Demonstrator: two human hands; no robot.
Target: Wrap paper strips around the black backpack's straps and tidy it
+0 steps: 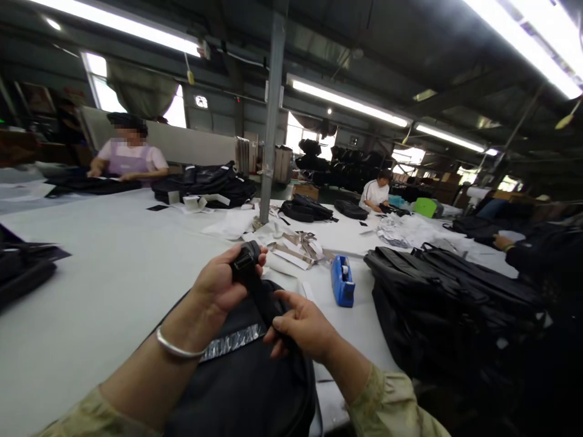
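A black bag (237,382) lies on the white table in front of me, with a shiny plastic-wrapped strip (234,343) across it. Above the bag, my left hand (223,279) is closed round the upper end of a black strap (257,291), where it looks bundled near a dark buckle. Lower down, my right hand (300,325) pinches the same strap between thumb and fingers. The strap runs slanting between both hands. A silver bangle circles my left wrist.
A blue tape dispenser (342,282) stands beyond my right hand. Stacked black bags (446,291) lie to the right. Paper scraps (296,249) surround a metal post (272,121). Two people work across the table (113,243); another person's hand (503,241) shows at right.
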